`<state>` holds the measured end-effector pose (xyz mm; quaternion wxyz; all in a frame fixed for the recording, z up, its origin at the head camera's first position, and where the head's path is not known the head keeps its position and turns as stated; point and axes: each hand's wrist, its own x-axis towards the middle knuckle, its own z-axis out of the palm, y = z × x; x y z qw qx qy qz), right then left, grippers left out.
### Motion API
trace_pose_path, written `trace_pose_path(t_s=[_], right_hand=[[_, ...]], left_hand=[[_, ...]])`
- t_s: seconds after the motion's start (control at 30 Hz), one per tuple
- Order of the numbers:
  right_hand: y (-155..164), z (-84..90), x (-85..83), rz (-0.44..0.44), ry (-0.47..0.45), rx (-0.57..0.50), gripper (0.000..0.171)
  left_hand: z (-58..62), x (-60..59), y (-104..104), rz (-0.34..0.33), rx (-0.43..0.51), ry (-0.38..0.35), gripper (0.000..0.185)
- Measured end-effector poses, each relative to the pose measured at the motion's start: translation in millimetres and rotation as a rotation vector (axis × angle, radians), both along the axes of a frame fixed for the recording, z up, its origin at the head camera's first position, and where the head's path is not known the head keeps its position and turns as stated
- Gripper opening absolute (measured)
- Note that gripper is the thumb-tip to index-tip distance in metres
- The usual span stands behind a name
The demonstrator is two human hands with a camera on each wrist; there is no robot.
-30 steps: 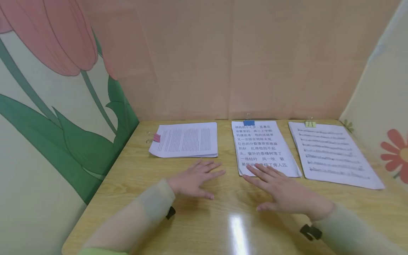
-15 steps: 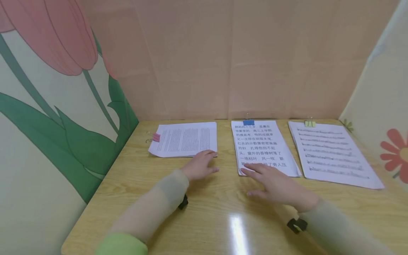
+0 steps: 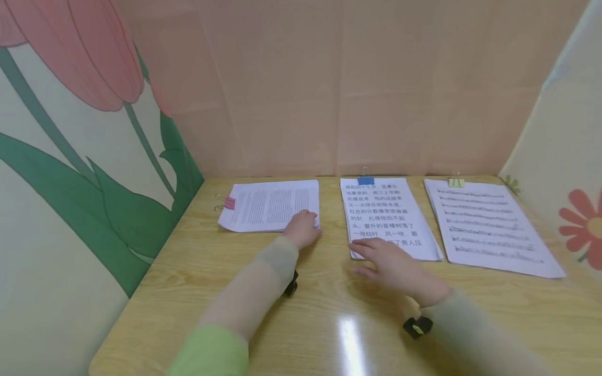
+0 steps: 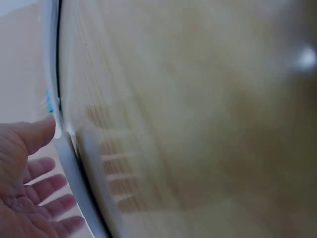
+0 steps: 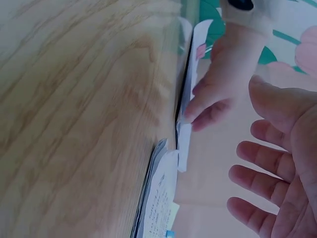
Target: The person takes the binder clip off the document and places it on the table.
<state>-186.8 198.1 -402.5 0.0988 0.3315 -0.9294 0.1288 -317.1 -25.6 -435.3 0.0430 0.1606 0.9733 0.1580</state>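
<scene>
In the head view, a stack of printed sheets (image 3: 268, 206) lies sideways at the left, with a pink binder clip (image 3: 229, 202) on its left edge. My left hand (image 3: 302, 228) is at the stack's near right corner. Its thumb and fingers (image 4: 47, 188) look loosely bent beside the paper edge in the left wrist view; contact is hard to judge. My right hand (image 3: 392, 266) hovers, fingers spread, over the near edge of a second stack of large-print sheets (image 3: 376, 214), which a blue binder clip (image 3: 366, 180) holds at the top.
A stack of sheet music (image 3: 494, 230) with a yellow-green binder clip (image 3: 456, 183) lies at the right. All three stacks rest near the back of the wooden table (image 3: 197, 292). A pink-beige backdrop (image 3: 282, 104) rises behind, with painted walls at both sides.
My left hand has moved forward and right, from the table in front of the left stack to its near right corner. My right hand has shifted slightly left. The stacks stay put.
</scene>
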Motion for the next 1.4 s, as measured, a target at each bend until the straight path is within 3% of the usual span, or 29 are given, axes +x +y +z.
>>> trace_pose_path(t_s=[0.17,0.4,0.67,0.87,1.17,1.4], right_hand=[[-4.1,0.6,1.5,0.001,0.001,-0.01,0.055],[-7.2,2.6,1.0,-0.003,-0.011,-0.016,0.055],[-14.6,3.4,-6.2,-0.014,-0.039,-0.021,0.053],[-15.7,4.7,-9.5,-0.029,-0.048,-0.005,0.052],[-16.3,4.9,-9.4,-0.013,-0.048,0.005,0.052],[-18.7,2.3,-7.8,-0.001,-0.074,0.026,0.051]], left_hand=[[-2.8,-4.2,1.2,0.018,-0.093,-0.028,0.056],[3.7,-1.6,-1.1,-0.036,-0.172,0.013,0.022],[6.2,1.9,-6.6,-0.059,-0.155,0.025,0.016],[5.2,13.0,-25.4,-0.171,-0.162,0.028,0.011],[5.7,45.8,-61.1,-0.375,-0.158,0.08,0.015],[6.8,67.0,-95.9,-0.531,-0.113,0.046,0.016]])
